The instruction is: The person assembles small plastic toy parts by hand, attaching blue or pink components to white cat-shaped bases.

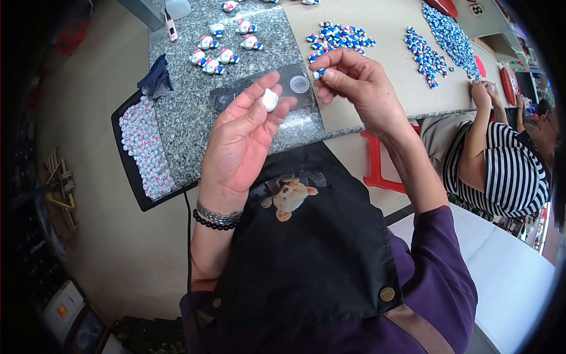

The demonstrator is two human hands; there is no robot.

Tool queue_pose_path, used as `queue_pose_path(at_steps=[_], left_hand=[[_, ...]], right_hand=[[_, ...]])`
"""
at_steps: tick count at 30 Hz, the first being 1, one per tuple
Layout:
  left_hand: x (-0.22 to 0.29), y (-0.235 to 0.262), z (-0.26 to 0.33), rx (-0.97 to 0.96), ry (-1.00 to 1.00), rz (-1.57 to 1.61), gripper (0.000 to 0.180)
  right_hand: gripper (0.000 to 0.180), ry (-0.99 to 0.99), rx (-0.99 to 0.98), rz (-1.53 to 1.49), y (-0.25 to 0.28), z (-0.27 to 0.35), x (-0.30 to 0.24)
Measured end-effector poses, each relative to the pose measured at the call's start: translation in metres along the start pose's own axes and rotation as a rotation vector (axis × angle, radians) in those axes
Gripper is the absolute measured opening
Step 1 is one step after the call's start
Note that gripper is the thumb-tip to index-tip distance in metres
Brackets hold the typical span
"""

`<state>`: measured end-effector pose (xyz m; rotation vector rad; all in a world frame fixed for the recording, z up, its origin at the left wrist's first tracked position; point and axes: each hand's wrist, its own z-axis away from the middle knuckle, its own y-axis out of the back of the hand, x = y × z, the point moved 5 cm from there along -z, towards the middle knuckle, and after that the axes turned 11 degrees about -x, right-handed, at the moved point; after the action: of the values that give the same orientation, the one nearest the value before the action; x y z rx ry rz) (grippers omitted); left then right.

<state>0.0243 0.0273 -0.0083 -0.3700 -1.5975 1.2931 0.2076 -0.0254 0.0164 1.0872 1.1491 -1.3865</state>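
1. Your left hand (244, 133) is palm up over the near edge of the granite table (188, 127), thumb and fingers closed on one white head piece (269, 99).
2. That piece is small, rounded, glossy white, with a pink spot on its left edge.
3. Your right hand (354, 82) sits just right of it, fingertips pinched on one small blue-and-white body piece (318, 73).
4. Finished figures (219, 44) on the far left of the table: at least seven, white with blue, red and pink.
5. One black tray (132, 171) at the near left, full of white heads, too many to count.
6. Three loose piles of blue pieces (339, 35) on the tan board (389, 71), far right.
7. One clear round cap (299, 84) lies between your hands.
8. One other person in a striped shirt (513, 171) works at the right.
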Motion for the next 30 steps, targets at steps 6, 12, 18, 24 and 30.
queue_pose_path(at_steps=[6,12,18,24,30], left_hand=[[-0.002,0.017,0.007,-0.126,0.0,0.213,0.037],[-0.003,0.034,0.016,-0.003,-0.039,0.126,0.031],[0.008,0.025,0.019,0.058,-0.023,-0.054,0.03],[0.006,0.029,0.017,-0.003,-0.061,-0.007,0.032],[0.0,0.026,0.01,0.035,-0.051,-0.017,0.035]], right_hand=[[0.016,0.337,0.117,0.826,-0.009,-0.007,-0.021],[0.019,0.437,-0.083,1.308,-0.025,-0.011,-0.017],[0.017,0.388,-0.155,1.587,-0.04,-0.017,-0.014],[0.012,0.4,-0.21,1.542,-0.039,-0.02,-0.015],[0.01,0.406,-0.156,1.506,-0.037,-0.015,-0.014]])
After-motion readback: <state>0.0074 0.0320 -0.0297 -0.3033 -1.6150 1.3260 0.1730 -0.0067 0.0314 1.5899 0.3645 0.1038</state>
